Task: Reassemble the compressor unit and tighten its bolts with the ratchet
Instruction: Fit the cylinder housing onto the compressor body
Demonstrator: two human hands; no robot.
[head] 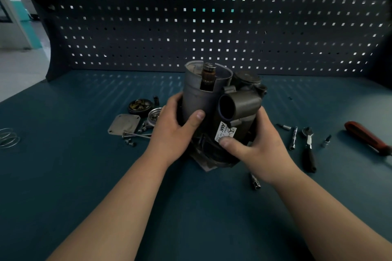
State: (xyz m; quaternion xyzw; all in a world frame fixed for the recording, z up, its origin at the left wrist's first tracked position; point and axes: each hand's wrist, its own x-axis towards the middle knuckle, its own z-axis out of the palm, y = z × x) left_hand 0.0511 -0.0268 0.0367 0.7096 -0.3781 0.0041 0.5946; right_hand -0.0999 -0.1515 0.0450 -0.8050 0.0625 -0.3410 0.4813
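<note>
While the left hand (171, 131) and right hand (257, 144) each grip a side of the grey metal compressor unit (203, 99), upright at the middle of the blue table (84, 176), I think a tilt could make it slip, since its top is open. Toward the right edge lie one black-handled ratchet (308, 150) and four small steel sockets (326, 141); toward the left edge lies one square grey cover plate (124, 124).

A dark blue-grey perforated metal back panel (212, 27), light glinting through its square holes, rises behind the matte teal workbench top (63, 176), while a gap at far left shows a bright room with a pale floor (19, 70) and a white-and-teal wall (14, 27).
</note>
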